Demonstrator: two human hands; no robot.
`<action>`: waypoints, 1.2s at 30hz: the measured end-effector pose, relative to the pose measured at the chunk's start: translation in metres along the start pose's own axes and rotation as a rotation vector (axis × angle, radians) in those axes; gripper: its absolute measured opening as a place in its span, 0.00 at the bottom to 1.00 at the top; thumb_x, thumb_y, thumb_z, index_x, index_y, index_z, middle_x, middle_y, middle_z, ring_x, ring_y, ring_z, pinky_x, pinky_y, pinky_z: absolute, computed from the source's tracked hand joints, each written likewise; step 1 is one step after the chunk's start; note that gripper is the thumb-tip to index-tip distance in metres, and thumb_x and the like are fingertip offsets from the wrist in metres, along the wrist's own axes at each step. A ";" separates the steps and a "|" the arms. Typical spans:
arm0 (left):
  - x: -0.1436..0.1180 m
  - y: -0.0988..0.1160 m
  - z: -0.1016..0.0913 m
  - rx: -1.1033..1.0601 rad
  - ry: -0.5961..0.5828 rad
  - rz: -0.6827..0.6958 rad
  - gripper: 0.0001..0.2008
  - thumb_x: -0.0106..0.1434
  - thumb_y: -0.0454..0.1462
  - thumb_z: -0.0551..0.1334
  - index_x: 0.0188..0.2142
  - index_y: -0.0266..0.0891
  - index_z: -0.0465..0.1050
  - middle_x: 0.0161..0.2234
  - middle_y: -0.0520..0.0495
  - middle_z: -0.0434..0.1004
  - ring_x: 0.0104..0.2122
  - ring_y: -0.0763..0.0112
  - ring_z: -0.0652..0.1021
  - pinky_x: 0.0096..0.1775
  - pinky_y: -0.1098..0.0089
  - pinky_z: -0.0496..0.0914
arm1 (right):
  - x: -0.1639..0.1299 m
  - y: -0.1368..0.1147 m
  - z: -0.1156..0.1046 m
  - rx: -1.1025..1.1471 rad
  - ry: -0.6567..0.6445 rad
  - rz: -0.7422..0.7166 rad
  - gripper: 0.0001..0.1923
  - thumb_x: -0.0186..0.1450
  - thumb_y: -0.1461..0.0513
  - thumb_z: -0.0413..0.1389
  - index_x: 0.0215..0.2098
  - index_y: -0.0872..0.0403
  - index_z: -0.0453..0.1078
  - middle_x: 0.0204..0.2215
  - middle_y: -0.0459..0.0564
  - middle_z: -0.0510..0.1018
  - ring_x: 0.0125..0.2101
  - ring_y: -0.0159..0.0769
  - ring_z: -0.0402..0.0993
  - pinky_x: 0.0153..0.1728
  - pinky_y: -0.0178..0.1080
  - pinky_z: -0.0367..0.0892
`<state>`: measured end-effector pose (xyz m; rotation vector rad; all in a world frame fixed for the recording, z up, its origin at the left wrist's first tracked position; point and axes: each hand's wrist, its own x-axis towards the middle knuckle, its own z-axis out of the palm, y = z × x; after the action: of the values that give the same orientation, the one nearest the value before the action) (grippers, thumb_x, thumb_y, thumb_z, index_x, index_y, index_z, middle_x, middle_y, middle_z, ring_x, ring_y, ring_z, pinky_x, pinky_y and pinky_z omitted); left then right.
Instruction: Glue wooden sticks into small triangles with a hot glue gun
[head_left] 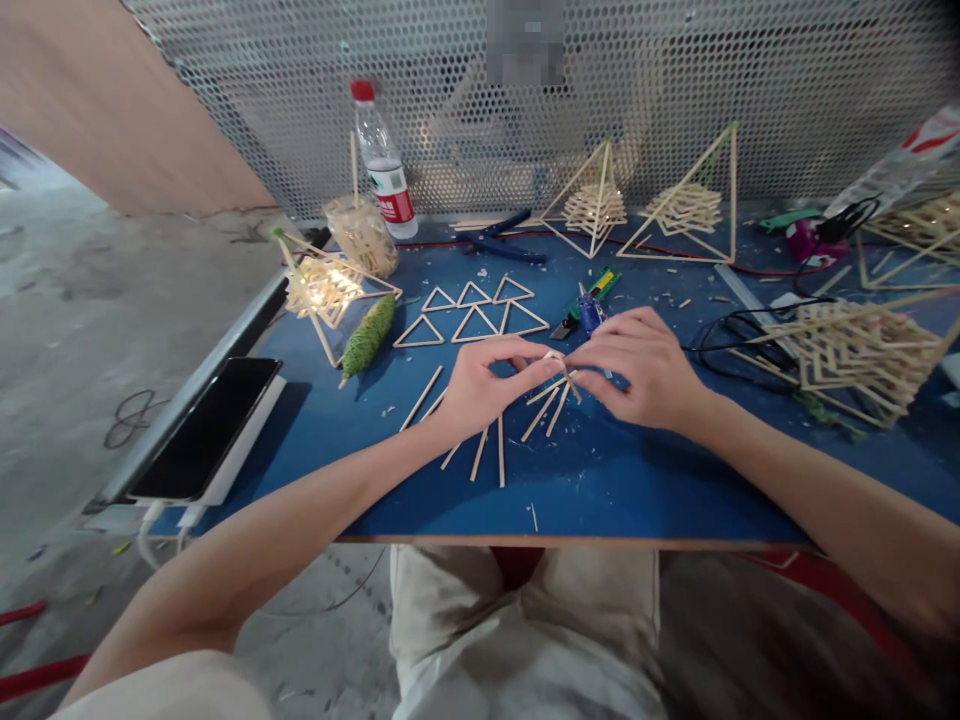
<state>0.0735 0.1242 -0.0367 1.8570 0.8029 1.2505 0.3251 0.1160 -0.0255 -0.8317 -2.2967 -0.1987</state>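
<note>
On the blue table (675, 490), the left hand (491, 382) and right hand (637, 368) are being held close together. Six triangles (475, 307) are being supported on the far side, beyond the left hand; nearer, loose sticks (501, 450) are being partly covered, and one wooden piece (566, 373) is being pinched between both hands.
</note>
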 end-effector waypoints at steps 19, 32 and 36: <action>0.012 -0.013 -0.024 0.129 0.193 0.076 0.11 0.66 0.49 0.75 0.36 0.46 0.90 0.34 0.46 0.90 0.30 0.69 0.80 0.36 0.66 0.77 | -0.017 0.073 -0.004 -0.136 -0.246 0.304 0.21 0.71 0.58 0.55 0.61 0.50 0.76 0.56 0.60 0.83 0.50 0.57 0.82 0.48 0.56 0.77; 0.012 -0.019 -0.021 0.109 0.197 0.033 0.13 0.64 0.49 0.77 0.36 0.43 0.91 0.32 0.46 0.90 0.29 0.71 0.81 0.33 0.71 0.77 | -0.017 0.081 0.000 -0.110 0.135 0.452 0.19 0.76 0.42 0.56 0.47 0.47 0.74 0.41 0.61 0.83 0.43 0.58 0.81 0.44 0.57 0.76; 0.012 -0.020 -0.022 0.136 0.199 0.044 0.12 0.65 0.48 0.77 0.36 0.43 0.91 0.32 0.46 0.90 0.28 0.71 0.81 0.33 0.71 0.76 | -0.011 0.071 -0.008 -0.025 0.143 0.362 0.20 0.73 0.40 0.61 0.40 0.46 0.71 0.37 0.55 0.80 0.36 0.49 0.77 0.40 0.52 0.73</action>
<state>0.0552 0.1496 -0.0421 1.8858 0.9800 1.4570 0.3795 0.1638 -0.0321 -1.1884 -1.9757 -0.1199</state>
